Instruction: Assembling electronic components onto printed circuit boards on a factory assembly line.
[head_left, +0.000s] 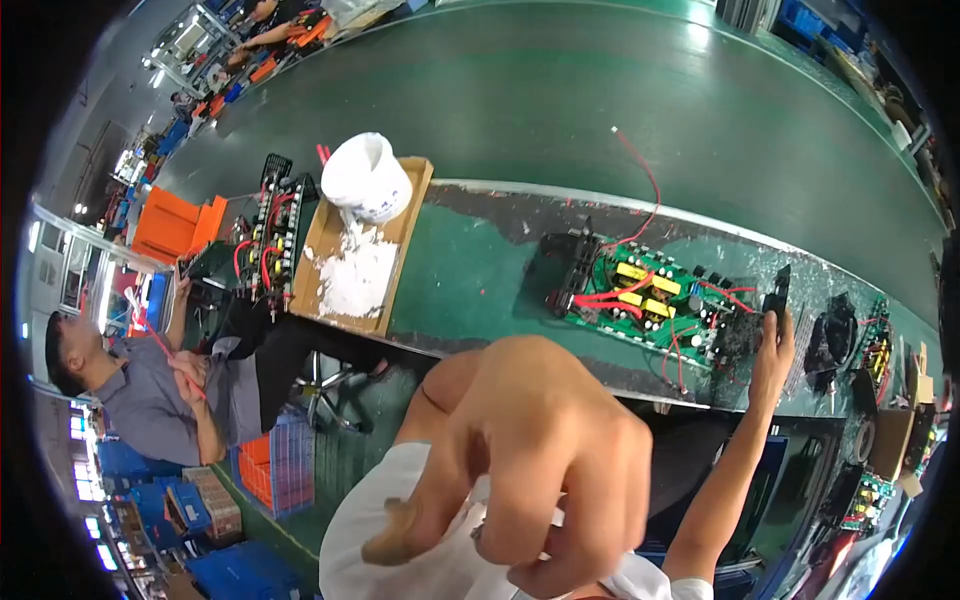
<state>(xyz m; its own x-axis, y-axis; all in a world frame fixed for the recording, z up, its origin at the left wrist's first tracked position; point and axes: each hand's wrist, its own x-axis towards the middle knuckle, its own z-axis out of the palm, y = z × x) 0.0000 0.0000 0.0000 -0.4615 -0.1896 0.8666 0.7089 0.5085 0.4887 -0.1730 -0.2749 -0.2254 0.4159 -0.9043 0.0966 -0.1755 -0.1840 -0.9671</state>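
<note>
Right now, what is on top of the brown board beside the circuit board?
On the brown board a white tub lies tipped at the far end, with a smear of white paste in front of it. The tub hides the board beneath it.

A long dark-green conveyor belt runs beside the green desk. Blue and orange crates stand on the green floor; bright lamps glare far off.

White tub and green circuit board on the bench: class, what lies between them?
In the head view, only bare bench lies between the white tub and the circuit board.
</note>
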